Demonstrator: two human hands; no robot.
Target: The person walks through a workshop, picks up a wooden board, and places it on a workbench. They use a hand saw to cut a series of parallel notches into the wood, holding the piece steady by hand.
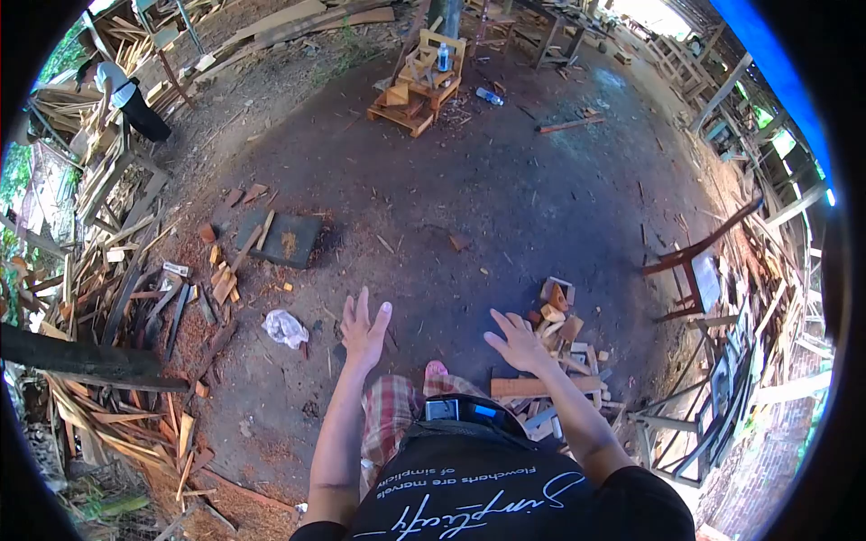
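Both my hands reach out in front of my body above the dirt floor, holding nothing. My left hand (364, 332) has its fingers spread, with a crumpled clear plastic bag (286, 329) on the ground to its left. Fingers extended, my right hand (520, 343) is nearest to a heap of wood offcuts (561, 317), and appears apart from it. A reddish plank (541, 387) lies below the right forearm, by the offcuts.
A dark mat (287, 241) with a wood strip lies at left. Ahead stands a wooden pallet stand (422, 86) with a bottle (443, 58). A wooden chair (699, 261) lies at right. Scrap wood (99, 415) piles up along the left. A person (126, 95) bends at upper left.
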